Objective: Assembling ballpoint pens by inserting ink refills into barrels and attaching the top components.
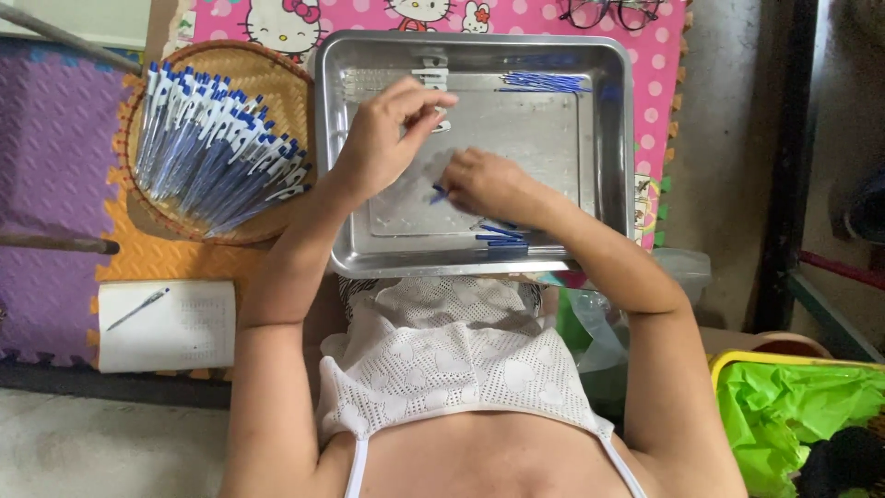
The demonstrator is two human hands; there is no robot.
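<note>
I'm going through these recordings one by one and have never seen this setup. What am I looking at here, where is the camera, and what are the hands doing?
There is one picture, from a camera worn on a person's head, looking straight down, with no machine involved. The person's two bare hands work over a steel tray. The left hand is raised with fingers pinched, though what it holds is too small to tell. The right hand has a small blue piece at its fingertips. Thin blue refills lie in the tray's far corner, with more blue parts near its front edge. A woven basket of finished blue-and-white pens sits at the left, and a notepad with a pen lies below it.
</note>
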